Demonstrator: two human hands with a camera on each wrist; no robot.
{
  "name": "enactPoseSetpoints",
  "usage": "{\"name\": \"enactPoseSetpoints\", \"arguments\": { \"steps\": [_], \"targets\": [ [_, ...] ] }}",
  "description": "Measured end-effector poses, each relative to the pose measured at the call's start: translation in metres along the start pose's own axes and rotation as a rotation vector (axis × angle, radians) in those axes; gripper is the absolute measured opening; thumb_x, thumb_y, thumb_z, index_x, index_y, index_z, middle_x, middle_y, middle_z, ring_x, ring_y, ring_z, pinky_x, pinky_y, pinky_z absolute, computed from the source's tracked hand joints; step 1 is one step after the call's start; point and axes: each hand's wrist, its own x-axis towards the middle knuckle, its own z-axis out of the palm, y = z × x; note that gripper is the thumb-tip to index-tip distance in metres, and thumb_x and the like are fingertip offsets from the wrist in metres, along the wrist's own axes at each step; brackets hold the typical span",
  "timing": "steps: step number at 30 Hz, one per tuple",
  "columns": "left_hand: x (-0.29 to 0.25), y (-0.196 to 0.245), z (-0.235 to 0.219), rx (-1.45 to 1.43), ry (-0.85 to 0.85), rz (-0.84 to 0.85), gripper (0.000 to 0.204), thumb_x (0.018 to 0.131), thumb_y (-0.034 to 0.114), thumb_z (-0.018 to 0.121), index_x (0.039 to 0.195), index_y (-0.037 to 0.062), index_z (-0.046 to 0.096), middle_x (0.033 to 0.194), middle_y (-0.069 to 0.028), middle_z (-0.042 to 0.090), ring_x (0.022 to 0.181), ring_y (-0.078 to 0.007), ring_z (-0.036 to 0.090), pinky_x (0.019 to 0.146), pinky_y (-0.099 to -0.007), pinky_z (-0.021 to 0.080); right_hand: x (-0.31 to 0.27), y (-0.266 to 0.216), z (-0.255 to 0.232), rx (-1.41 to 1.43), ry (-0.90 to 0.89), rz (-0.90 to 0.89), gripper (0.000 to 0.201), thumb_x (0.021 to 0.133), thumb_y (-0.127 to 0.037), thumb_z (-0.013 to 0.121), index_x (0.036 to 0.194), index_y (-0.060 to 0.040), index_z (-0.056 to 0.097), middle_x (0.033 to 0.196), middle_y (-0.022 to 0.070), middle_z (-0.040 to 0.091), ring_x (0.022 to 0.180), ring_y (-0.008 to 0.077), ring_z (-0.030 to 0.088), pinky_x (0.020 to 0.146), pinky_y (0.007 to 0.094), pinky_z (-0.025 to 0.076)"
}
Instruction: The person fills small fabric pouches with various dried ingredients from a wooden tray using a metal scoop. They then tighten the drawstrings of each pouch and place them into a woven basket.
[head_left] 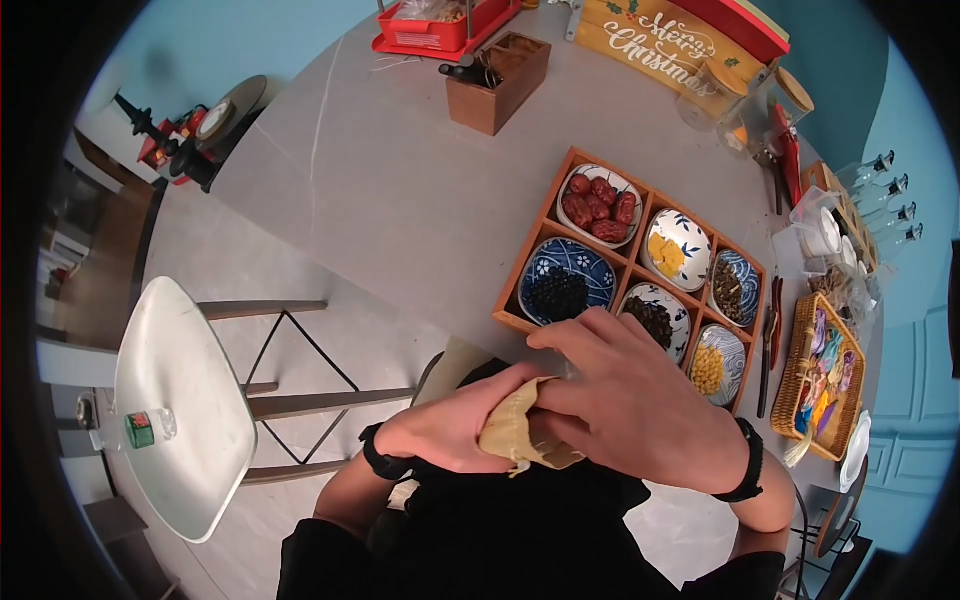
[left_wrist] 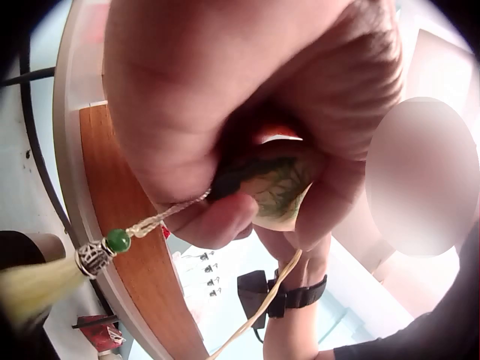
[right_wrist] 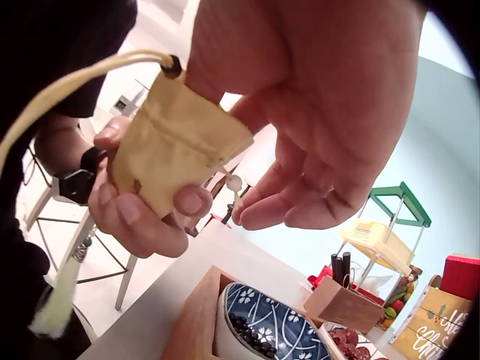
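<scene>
My left hand (head_left: pixel 455 425) grips a small beige drawstring pouch (head_left: pixel 508 430) in front of my body, its fingers curled round the cloth. In the left wrist view the pouch (left_wrist: pixel 279 187) shows a green leaf print. A pale tassel (right_wrist: pixel 56 304) with a green bead (left_wrist: pixel 118 241) hangs on a thin cord from it. My right hand (head_left: pixel 640 400) is at the pouch's mouth, with its thumb and forefinger reaching into it. Those tips are hidden by the cloth, so I cannot tell whether they pinch anything. The other right fingers (right_wrist: pixel 330 202) bend loosely outside.
Just beyond my hands, a divided wooden tray (head_left: pixel 515 318) holds bowls of red dates (head_left: pixel 600 208), black beans (head_left: pixel 558 295), yellow pieces (head_left: pixel 668 255) and dried leaves. A wicker basket (head_left: pixel 797 400) with colourful tassels lies right. A brown box (head_left: pixel 490 105) stands farther back; a white chair (head_left: pixel 185 400) is left.
</scene>
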Motion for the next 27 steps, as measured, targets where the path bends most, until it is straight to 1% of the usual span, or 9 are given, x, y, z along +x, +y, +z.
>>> {"name": "enactPoseSetpoints", "arguments": {
  "steps": [3,7,8,11,15,16,19,23,27],
  "targets": [
    [-0.009,-0.013,-0.009,0.001,0.067,0.063,0.073,0.071,0.004,0.071,0.134,-0.0003,0.034,0.121,-0.0113,0.051,0.113,-0.0182,0.051,0.098,-0.0306,0.04,0.004,0.005,-0.01,-0.001,0.124,-0.055,0.009,0.079,-0.011,0.064,0.082,-0.0042,0.069,0.106,0.0072,0.058,0.095,0.0254,0.051,0.083,0.0371,0.041],
    [-0.01,-0.027,-0.004,-0.214,0.235,-0.017,0.074,0.073,0.009,0.074,0.134,-0.0008,0.035,0.122,-0.0095,0.05,0.113,-0.0151,0.049,0.099,-0.0305,0.039,0.038,0.069,-0.036,-0.059,0.471,0.249,0.015,0.084,-0.014,0.061,0.088,-0.0013,0.069,0.088,0.0131,0.067,0.084,0.0355,0.061,0.081,0.0419,0.048],
    [-0.011,-0.021,-0.008,-0.095,0.163,0.096,0.075,0.072,0.009,0.075,0.134,-0.0006,0.034,0.122,-0.0095,0.05,0.113,-0.0152,0.049,0.1,-0.0303,0.039,0.045,0.088,-0.035,-0.173,0.451,0.225,0.017,0.084,-0.015,0.062,0.089,-0.0003,0.069,0.088,0.0164,0.067,0.083,0.0371,0.062,0.08,0.0427,0.049],
    [-0.014,-0.018,-0.008,-0.202,0.229,0.094,0.082,0.066,0.022,0.083,0.132,0.0033,0.039,0.134,-0.0115,0.044,0.115,-0.0189,0.049,0.1,-0.0339,0.039,0.067,0.137,-0.021,-0.316,0.42,0.241,0.022,0.083,-0.018,0.063,0.091,0.0015,0.069,0.087,0.0214,0.066,0.082,0.0389,0.062,0.079,0.0441,0.05],
    [-0.013,-0.009,-0.007,0.022,0.187,0.156,0.087,0.062,0.018,0.085,0.133,0.0037,0.037,0.133,-0.0105,0.045,0.114,-0.018,0.049,0.098,-0.0329,0.04,0.087,0.148,-0.018,-0.327,0.309,0.461,0.027,0.079,-0.021,0.066,0.091,0.0027,0.069,0.083,0.026,0.065,0.084,0.0399,0.063,0.078,0.0455,0.051],
    [-0.013,-0.005,-0.008,0.018,0.123,0.151,0.084,0.066,0.006,0.075,0.138,0.0017,0.03,0.136,-0.0111,0.044,0.123,-0.0202,0.046,0.106,-0.0321,0.034,0.088,0.15,-0.017,-0.322,0.308,0.462,0.027,0.079,-0.021,0.066,0.091,0.0027,0.069,0.083,0.026,0.065,0.084,0.0399,0.063,0.078,0.0455,0.051],
    [-0.012,-0.011,-0.007,0.002,0.081,0.196,0.084,0.068,0.006,0.076,0.138,0.0017,0.031,0.136,-0.0106,0.044,0.123,-0.0194,0.045,0.106,-0.0322,0.034,0.086,0.154,-0.022,-0.191,0.339,0.439,0.029,0.076,-0.023,0.067,0.086,0.0038,0.068,0.083,0.0263,0.064,0.083,0.0397,0.063,0.077,0.0441,0.051],
    [-0.013,-0.01,-0.006,-0.031,0.154,0.194,0.084,0.069,0.009,0.079,0.137,0.0018,0.031,0.132,-0.0098,0.045,0.121,-0.018,0.045,0.105,-0.0312,0.034,0.059,0.107,-0.037,0.019,0.516,0.397,0.031,0.075,-0.02,0.071,0.092,0.0043,0.064,0.087,0.0177,0.066,0.08,0.0292,0.063,0.073,0.0361,0.05],
    [-0.005,-0.009,-0.011,0.044,0.195,0.197,0.084,0.07,0.01,0.08,0.137,0.0018,0.031,0.124,-0.008,0.046,0.117,-0.0152,0.044,0.102,-0.0297,0.034,0.008,0.002,-0.059,-0.017,0.701,0.078,0.023,0.073,-0.005,0.072,0.095,-0.0024,0.066,0.095,0.0055,0.058,0.081,0.0117,0.053,0.073,0.0268,0.044]
  ]
}}
